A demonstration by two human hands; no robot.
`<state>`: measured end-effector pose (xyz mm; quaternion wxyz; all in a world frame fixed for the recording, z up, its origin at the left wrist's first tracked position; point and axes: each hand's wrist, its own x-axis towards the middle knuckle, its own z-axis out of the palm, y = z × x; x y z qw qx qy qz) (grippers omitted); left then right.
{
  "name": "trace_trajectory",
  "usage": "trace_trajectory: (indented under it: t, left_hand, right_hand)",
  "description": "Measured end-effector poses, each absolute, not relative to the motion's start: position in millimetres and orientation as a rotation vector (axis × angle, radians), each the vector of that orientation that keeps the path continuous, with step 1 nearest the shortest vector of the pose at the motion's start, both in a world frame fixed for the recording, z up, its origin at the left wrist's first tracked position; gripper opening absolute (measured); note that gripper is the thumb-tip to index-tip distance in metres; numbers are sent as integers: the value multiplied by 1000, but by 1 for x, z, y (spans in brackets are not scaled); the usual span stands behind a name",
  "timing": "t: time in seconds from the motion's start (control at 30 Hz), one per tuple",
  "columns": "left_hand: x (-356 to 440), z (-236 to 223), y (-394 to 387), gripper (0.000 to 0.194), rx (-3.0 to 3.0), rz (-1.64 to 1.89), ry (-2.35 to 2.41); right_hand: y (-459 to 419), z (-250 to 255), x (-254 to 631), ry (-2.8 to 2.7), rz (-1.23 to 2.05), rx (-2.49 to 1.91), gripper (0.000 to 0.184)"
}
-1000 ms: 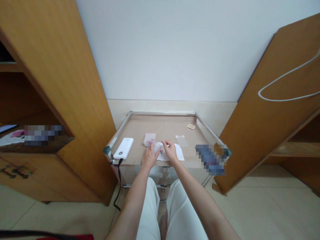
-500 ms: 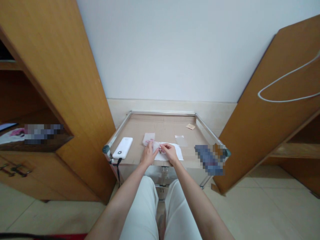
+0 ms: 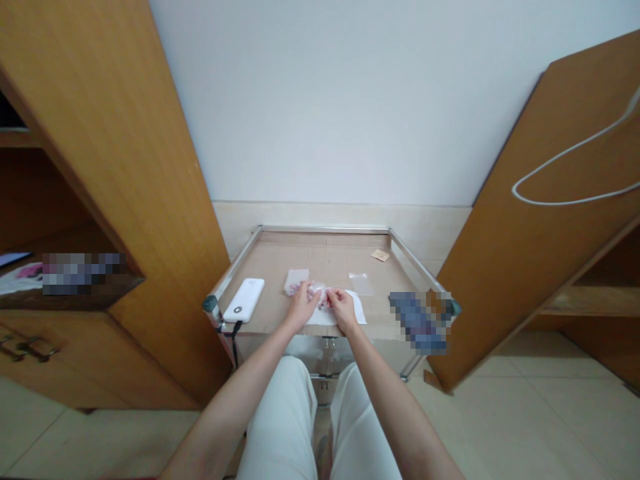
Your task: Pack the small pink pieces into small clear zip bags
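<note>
A small translucent white pouch (image 3: pixel 316 289) with pinkish parts lies between my two hands, over a white sheet of paper (image 3: pixel 358 312). My left hand (image 3: pixel 301 305) grips the pouch's left side, thumb and fingers closed on it. On its right side, the fingertips of my right hand (image 3: pixel 342 309) are pinched together at a reddish-pink bit; its exact shape is too small to make out. Just beyond my left hand rests a stack of similar pale pouches (image 3: pixel 299 275) with pink edges. A flat clear plastic bag (image 3: pixel 361 283) lies beyond my right hand.
The table (image 3: pixel 280 250) has a brown cardboard-like top and a raised metal rim. A white power bank (image 3: pixel 245 300) with a black cable sits at left. A small tan card (image 3: pixel 381 255) lies at the back right, a blurred-out item (image 3: pixel 420 323) at the right edge. Wooden cabinets flank both sides.
My right hand has come left and down from above the paper to the pouch, and its fingertips now pinch there. My left hand stays on the pouch. The view has shifted slightly.
</note>
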<state>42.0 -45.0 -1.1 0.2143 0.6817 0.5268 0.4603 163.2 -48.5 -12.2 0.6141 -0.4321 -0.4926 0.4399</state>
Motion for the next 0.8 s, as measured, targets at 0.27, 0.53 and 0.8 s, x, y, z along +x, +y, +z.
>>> trace_trajectory:
  t: [0.27,0.53,0.8]
  left_hand:
    - [41,-2,-32,26,1459,1304,1251]
    - [31,-17,-39,34,1188,1223,1134]
    - [30,-23,-35,34,1166,1279,1076]
  right_hand:
    - [-48,-16,162,-1138,1021,-1037,30]
    - [-48,-15,163,-1157,998,-1063,30]
    - [-52,-11,162,-1186,1014,-1070,31]
